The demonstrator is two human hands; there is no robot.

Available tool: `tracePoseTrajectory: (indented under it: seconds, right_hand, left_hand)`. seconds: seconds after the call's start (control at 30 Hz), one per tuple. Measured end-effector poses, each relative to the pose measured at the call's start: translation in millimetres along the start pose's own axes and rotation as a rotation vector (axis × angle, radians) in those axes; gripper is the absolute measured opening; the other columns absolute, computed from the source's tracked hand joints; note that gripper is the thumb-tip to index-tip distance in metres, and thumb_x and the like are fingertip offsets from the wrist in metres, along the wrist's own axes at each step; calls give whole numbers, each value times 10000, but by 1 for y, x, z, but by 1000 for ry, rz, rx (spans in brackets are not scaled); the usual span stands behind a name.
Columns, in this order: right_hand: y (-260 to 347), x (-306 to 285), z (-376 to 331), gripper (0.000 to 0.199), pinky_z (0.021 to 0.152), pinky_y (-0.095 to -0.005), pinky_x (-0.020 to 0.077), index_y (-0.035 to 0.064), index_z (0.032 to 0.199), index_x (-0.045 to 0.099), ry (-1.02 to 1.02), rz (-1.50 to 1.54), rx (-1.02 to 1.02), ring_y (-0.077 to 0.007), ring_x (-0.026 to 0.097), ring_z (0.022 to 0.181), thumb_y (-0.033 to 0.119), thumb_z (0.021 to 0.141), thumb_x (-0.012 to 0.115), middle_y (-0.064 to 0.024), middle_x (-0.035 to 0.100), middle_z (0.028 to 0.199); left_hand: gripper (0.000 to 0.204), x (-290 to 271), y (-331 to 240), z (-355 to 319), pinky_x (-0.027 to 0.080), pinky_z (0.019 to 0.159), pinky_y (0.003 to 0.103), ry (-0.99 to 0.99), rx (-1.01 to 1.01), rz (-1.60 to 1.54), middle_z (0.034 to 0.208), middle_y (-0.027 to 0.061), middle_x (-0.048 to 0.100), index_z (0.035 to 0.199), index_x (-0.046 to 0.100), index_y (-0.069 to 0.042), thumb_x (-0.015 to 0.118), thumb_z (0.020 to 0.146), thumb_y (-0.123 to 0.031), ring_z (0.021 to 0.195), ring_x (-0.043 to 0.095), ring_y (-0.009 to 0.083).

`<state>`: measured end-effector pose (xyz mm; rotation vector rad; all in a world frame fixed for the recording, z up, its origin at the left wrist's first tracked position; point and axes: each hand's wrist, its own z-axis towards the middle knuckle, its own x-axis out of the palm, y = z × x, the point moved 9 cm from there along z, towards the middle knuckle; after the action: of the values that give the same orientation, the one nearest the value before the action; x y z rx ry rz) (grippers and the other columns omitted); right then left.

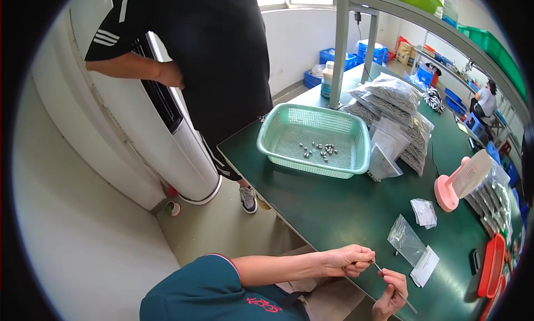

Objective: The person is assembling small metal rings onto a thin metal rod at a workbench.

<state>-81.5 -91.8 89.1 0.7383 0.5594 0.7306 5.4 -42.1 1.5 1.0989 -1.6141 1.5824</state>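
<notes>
Above the near edge of the green table, my left hand is closed in a pinch. Whatever small piece lies in its fingertips is mostly hidden. A thin metal rod slants from those fingertips down to the right. My right hand is closed round this rod, thumb and fingers pressed together. Beside my hands lie a clear plastic bag and a white paper slip. Farther off, a light green mesh basket contains several small shiny metal pieces.
Bags of grey parts are piled behind the basket. A pink fan, a small packet and a red tray occupy the right side. Another person in black stands beyond the table's left edge. A metal shelf post rises from the table.
</notes>
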Motion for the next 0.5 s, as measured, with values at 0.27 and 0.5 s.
tracePoseTrajectory:
  seconds: [0.27,0.5]
  right_hand:
    - [46,18,20,138,702,-316,474,-16,869,592,173,-225,-215,-309,588,747,51,846,473,-168,608,853]
    - [40,13,5,149,627,-361,497,-9,833,547,74,-314,-292,-313,593,724,110,853,459,-180,587,813]
  left_hand:
    - [186,-11,-19,-2,173,373,188,-176,257,356,546,-38,389,775,460,-65,507,876,-215,433,254,24]
    - [194,1,-9,-1,186,371,191,-125,177,123,542,-45,393,740,462,-79,537,860,-212,434,267,25]
